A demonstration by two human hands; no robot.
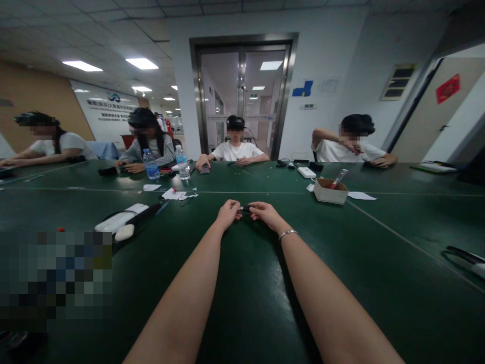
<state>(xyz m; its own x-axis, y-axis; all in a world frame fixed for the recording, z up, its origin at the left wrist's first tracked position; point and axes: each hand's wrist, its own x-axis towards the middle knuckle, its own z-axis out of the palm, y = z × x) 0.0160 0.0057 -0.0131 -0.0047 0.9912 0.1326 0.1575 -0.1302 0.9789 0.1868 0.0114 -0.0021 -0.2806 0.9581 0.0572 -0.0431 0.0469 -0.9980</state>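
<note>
Both arms stretch forward over the green table (250,283). Between my hands is a small dark stick-like piece (246,208) with a pale, metallic-looking end, perhaps a USB stick; it is too small to be sure. My left hand (228,213) pinches the pale end between thumb and fingers. Closed on the dark end is my right hand (267,214), with a silver bracelet (288,234) on that wrist. The fingers cover much of the piece, and the hands are held close together just above or on the tabletop.
To the left lie a white device (123,217) and a white rounded block (124,232). Paper scraps (174,194) and water bottles (151,166) stand beyond. A small cardboard box (330,193) holding a tube is to the right. Several people sit across the table.
</note>
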